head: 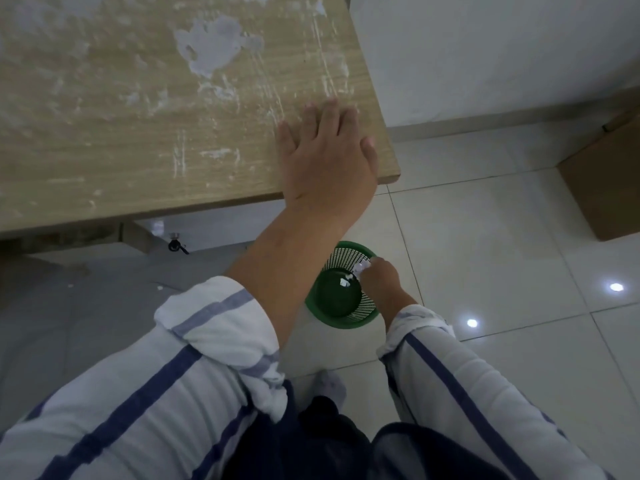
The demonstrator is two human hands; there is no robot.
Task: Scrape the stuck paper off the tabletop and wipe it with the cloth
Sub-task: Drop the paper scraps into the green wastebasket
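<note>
Our L hand lies flat, fingers straight, on table nr stuck paper patch; R hand pinches paper scraps over green bin.

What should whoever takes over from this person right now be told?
Left hand: open, flat on the tabletop near its right front corner.
Right hand: down at the green basket on the floor, pinching white paper scraps at its rim; another scrap lies inside.
Done: some paper apparently scraped off.
Left: drop the scraps, scrape the large white patch and the streaks stuck on the tabletop, then wipe. No cloth or scraper in view.
</note>
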